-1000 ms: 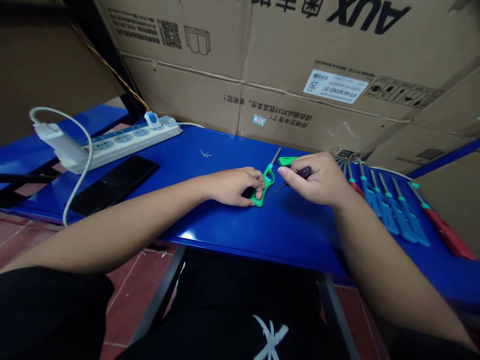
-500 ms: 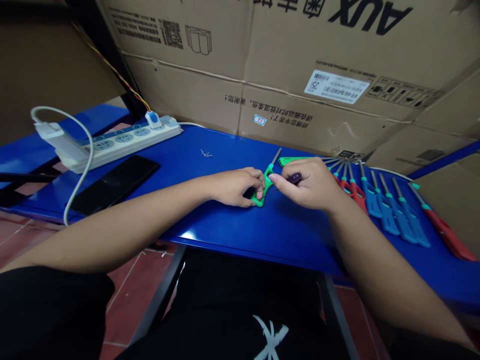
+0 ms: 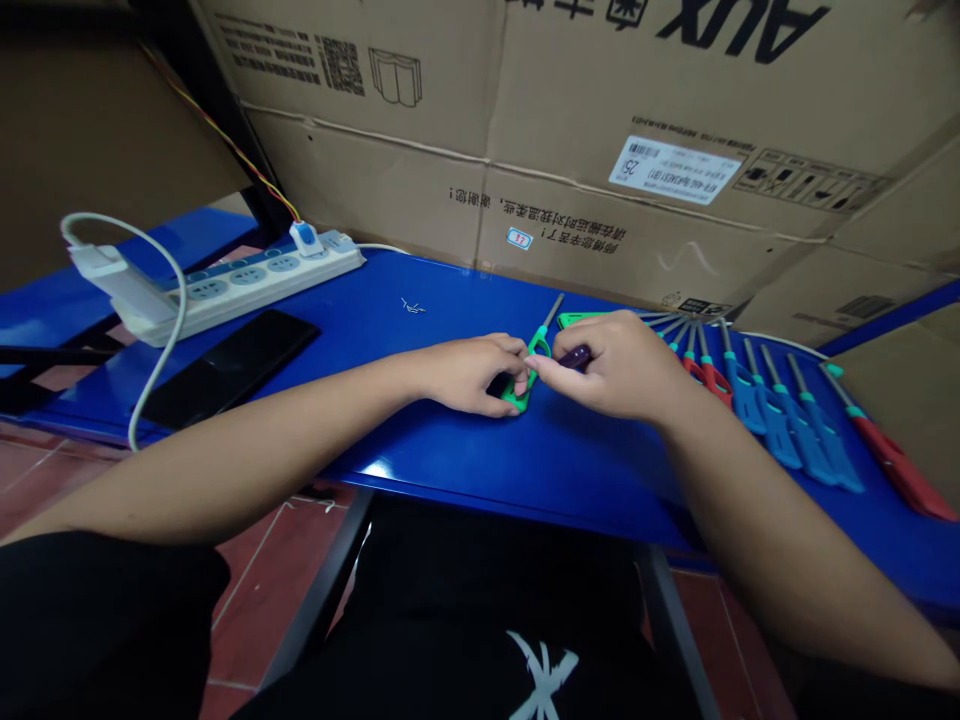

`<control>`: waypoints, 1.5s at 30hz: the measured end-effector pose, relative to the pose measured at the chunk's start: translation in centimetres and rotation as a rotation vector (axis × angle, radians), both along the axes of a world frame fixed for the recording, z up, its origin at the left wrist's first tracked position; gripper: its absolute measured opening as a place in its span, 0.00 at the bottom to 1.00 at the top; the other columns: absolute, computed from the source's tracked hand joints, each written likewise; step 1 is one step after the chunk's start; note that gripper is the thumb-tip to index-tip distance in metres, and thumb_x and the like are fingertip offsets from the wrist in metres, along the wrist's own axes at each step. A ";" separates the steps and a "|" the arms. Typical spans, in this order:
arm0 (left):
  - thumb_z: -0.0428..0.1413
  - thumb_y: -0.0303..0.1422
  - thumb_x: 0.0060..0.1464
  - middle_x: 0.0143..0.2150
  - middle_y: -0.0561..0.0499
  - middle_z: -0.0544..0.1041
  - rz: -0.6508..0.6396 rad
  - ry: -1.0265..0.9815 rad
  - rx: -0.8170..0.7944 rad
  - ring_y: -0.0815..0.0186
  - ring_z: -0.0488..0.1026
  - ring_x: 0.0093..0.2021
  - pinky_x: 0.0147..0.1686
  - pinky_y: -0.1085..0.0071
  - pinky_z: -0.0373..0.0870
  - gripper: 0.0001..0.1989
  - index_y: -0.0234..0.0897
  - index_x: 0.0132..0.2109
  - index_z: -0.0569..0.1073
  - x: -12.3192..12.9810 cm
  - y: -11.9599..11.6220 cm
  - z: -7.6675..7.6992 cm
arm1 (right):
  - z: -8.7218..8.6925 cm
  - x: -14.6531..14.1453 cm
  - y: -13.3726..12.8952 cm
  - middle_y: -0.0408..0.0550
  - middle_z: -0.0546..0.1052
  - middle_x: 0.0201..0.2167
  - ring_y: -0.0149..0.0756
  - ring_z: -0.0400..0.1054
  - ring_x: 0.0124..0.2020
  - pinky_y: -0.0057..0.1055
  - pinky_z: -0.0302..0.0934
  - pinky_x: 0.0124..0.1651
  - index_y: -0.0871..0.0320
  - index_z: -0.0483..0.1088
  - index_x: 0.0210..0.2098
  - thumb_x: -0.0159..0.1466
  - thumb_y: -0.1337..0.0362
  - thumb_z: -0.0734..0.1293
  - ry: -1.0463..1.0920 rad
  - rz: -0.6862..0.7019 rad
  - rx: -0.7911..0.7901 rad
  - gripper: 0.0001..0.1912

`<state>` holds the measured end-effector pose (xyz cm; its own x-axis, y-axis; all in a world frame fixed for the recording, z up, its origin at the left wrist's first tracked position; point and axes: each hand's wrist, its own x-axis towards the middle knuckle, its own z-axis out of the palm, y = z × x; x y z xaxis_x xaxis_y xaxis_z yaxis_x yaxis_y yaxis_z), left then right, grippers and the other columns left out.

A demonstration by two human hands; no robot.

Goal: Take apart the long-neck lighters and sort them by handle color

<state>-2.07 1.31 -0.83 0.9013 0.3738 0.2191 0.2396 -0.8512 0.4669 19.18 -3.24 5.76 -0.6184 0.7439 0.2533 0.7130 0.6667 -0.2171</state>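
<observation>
My left hand [image 3: 469,375] grips the handle of a green utility lighter [image 3: 537,347], which lies on the table with its metal nozzle pointing to the far side. My right hand [image 3: 615,365] pinches a small screwdriver by its dark purple handle [image 3: 574,357]. Its tip is hidden behind my fingers, close to the green lighter. My right fingertips nearly touch my left hand. Just beyond them lies a second green lighter [image 3: 579,318], partly hidden by my right hand.
Several blue and red lighters [image 3: 802,450] lie in a row on the blue table [image 3: 360,320] to the right. On the left are a power strip [image 3: 240,285], a black phone [image 3: 229,365] and small metal bits [image 3: 412,306]. Cardboard boxes [image 3: 600,130] stand behind the table.
My right hand has moved left, bringing the screwdriver closer to the green lighter in my left hand. The screwdriver's thin shaft is no longer visible. My left hand has barely moved.
</observation>
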 end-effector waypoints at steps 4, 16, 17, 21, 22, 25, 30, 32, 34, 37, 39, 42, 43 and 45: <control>0.59 0.36 0.62 0.42 0.45 0.78 -0.018 -0.096 0.014 0.60 0.74 0.47 0.52 0.63 0.68 0.08 0.36 0.40 0.79 0.2 0.0 -0.2 | 2.3 -1.1 0.2 0.44 0.78 0.26 0.32 0.66 0.26 0.30 0.52 0.31 0.56 0.77 0.30 0.62 0.54 0.69 -0.200 -0.017 -0.135 0.13; 0.65 0.29 0.53 0.40 0.48 0.80 -0.049 -0.032 -0.062 0.64 0.76 0.41 0.42 0.70 0.70 0.09 0.35 0.42 0.77 -0.4 0.3 0.1 | 3.7 -2.3 -0.1 0.48 0.81 0.42 0.40 0.71 0.41 0.33 0.58 0.39 0.53 0.72 0.53 0.67 0.62 0.63 -0.311 0.137 -0.141 0.16; 0.65 0.29 0.53 0.39 0.49 0.80 -0.041 -0.027 -0.065 0.65 0.75 0.40 0.41 0.70 0.70 0.08 0.35 0.42 0.77 -0.4 0.3 0.1 | 3.7 -2.2 -0.1 0.49 0.80 0.43 0.40 0.71 0.42 0.33 0.57 0.39 0.54 0.71 0.53 0.67 0.63 0.63 -0.316 0.158 -0.131 0.16; 0.63 0.28 0.54 0.36 0.51 0.78 -0.008 -0.006 -0.065 0.66 0.74 0.36 0.38 0.72 0.68 0.05 0.35 0.40 0.76 0.0 0.1 -0.2 | 3.8 -2.1 -0.1 0.51 0.80 0.35 0.40 0.70 0.34 0.33 0.53 0.34 0.55 0.75 0.49 0.70 0.55 0.60 -0.398 0.047 -0.073 0.17; 0.62 0.28 0.54 0.36 0.51 0.78 0.001 0.002 -0.067 0.67 0.73 0.36 0.37 0.72 0.67 0.05 0.36 0.40 0.76 0.1 0.1 -0.3 | 3.8 -2.1 -0.1 0.50 0.79 0.33 0.40 0.70 0.33 0.33 0.53 0.33 0.55 0.75 0.48 0.71 0.55 0.59 -0.411 0.034 -0.069 0.17; 0.62 0.30 0.54 0.36 0.50 0.77 0.048 0.039 -0.085 0.66 0.73 0.35 0.36 0.71 0.66 0.07 0.35 0.41 0.76 0.1 0.0 -0.6 | 3.7 -2.1 -0.2 0.50 0.80 0.38 0.40 0.71 0.38 0.33 0.56 0.37 0.55 0.74 0.51 0.69 0.61 0.60 -0.378 0.169 -0.091 0.15; 0.61 0.32 0.54 0.36 0.50 0.77 0.084 0.063 -0.121 0.67 0.72 0.34 0.34 0.71 0.66 0.08 0.34 0.41 0.75 0.1 0.0 -0.8 | 3.8 -1.9 -0.4 0.52 0.79 0.39 0.40 0.71 0.36 0.33 0.54 0.35 0.56 0.73 0.49 0.69 0.59 0.61 -0.397 0.193 -0.049 0.14; 0.60 0.31 0.55 0.36 0.50 0.77 0.053 0.066 -0.127 0.67 0.72 0.35 0.35 0.71 0.66 0.06 0.35 0.41 0.75 0.2 0.0 -0.8 | 3.8 -1.9 -0.4 0.50 0.78 0.32 0.39 0.69 0.31 0.33 0.52 0.32 0.55 0.75 0.46 0.71 0.56 0.59 -0.451 0.124 -0.038 0.16; 0.59 0.31 0.54 0.35 0.51 0.76 0.057 0.068 -0.128 0.67 0.71 0.34 0.35 0.71 0.66 0.06 0.35 0.40 0.75 0.2 -0.1 -0.8 | 3.8 -1.9 -0.3 0.49 0.79 0.33 0.39 0.69 0.31 0.33 0.52 0.32 0.54 0.74 0.47 0.70 0.59 0.59 -0.436 0.171 -0.057 0.14; 0.59 0.31 0.54 0.34 0.51 0.75 0.084 0.073 -0.132 0.68 0.70 0.33 0.34 0.72 0.65 0.06 0.35 0.40 0.75 0.2 -0.2 -0.7 | 3.8 -1.8 -0.2 0.51 0.80 0.42 0.39 0.71 0.38 0.33 0.54 0.35 0.55 0.70 0.56 0.67 0.63 0.61 -0.363 0.260 -0.083 0.18; 0.59 0.31 0.55 0.35 0.51 0.75 0.067 0.081 -0.140 0.67 0.71 0.33 0.34 0.72 0.66 0.06 0.35 0.40 0.75 0.3 -0.2 -0.6 | 3.8 -1.9 -0.2 0.52 0.80 0.39 0.40 0.71 0.36 0.34 0.53 0.33 0.56 0.71 0.53 0.69 0.59 0.60 -0.396 0.192 -0.049 0.17; 0.58 0.32 0.56 0.36 0.50 0.75 0.057 0.098 -0.145 0.68 0.71 0.33 0.34 0.72 0.65 0.06 0.35 0.40 0.74 0.3 -0.3 -0.6 | 3.8 -1.8 0.0 0.51 0.79 0.32 0.40 0.69 0.31 0.34 0.52 0.33 0.56 0.75 0.45 0.71 0.57 0.57 -0.452 0.137 -0.029 0.17; 0.58 0.32 0.56 0.36 0.51 0.75 0.067 0.101 -0.144 0.68 0.70 0.33 0.34 0.72 0.65 0.06 0.35 0.41 0.74 0.3 -0.3 -0.6 | 3.8 -1.7 0.1 0.50 0.79 0.34 0.40 0.70 0.33 0.34 0.53 0.34 0.56 0.74 0.47 0.70 0.59 0.57 -0.433 0.186 -0.044 0.16; 0.58 0.32 0.56 0.35 0.51 0.75 0.102 0.102 -0.142 0.68 0.70 0.33 0.33 0.72 0.65 0.06 0.35 0.40 0.73 0.2 -0.4 -0.5 | 3.7 -1.4 0.1 0.52 0.79 0.43 0.41 0.71 0.41 0.34 0.56 0.38 0.56 0.70 0.54 0.68 0.63 0.60 -0.361 0.326 -0.077 0.17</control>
<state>-1.85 0.90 -1.37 0.8717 0.4854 0.0669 0.3739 -0.7473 0.5493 17.76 -3.10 9.47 -0.8602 0.5054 -0.0688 0.5090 0.8592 -0.0520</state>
